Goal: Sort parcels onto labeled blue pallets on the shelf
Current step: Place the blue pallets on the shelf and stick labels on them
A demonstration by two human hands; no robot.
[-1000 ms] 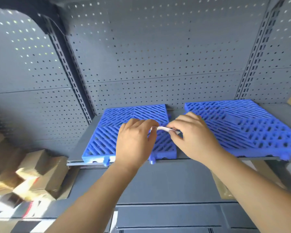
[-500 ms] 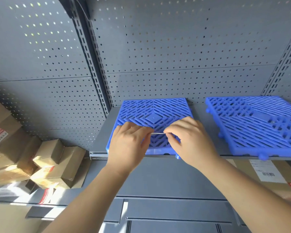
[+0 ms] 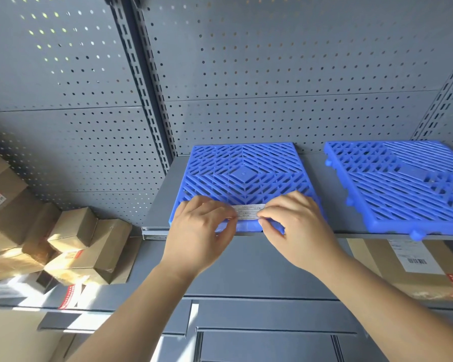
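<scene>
- Blue plastic pallet (image 3: 243, 176), slatted in a diamond pattern, lies flat on the grey metal shelf (image 3: 158, 205) at the middle of the frame. Its front edge sits at the shelf's lip.
- A white label strip (image 3: 247, 212) runs along that front edge; its small print is too fine to read.
- The left hand (image 3: 202, 231) pinches the strip's left end with its fingers curled over it.
- The right hand (image 3: 296, 226) pinches the strip's right end. The two hands are held apart by the stretch of strip showing between them.
- A second pallet (image 3: 403, 184), also blue, lies on the same shelf at the right of the frame. A band of bare shelf separates it from the first.
- Grey perforated back panels (image 3: 272, 74) fill the upper frame, with a slotted upright (image 3: 141, 87) running down between them to the shelf's left end.
- At the lower left, brown cardboard parcels (image 3: 76, 231) are piled on a lower shelf (image 3: 16, 303), some tilted and some with red-and-white stickers.
- At the lower right, under the pallet shelf, a large parcel (image 3: 372, 259) carries a white shipping label (image 3: 413, 257) with a barcode.
</scene>
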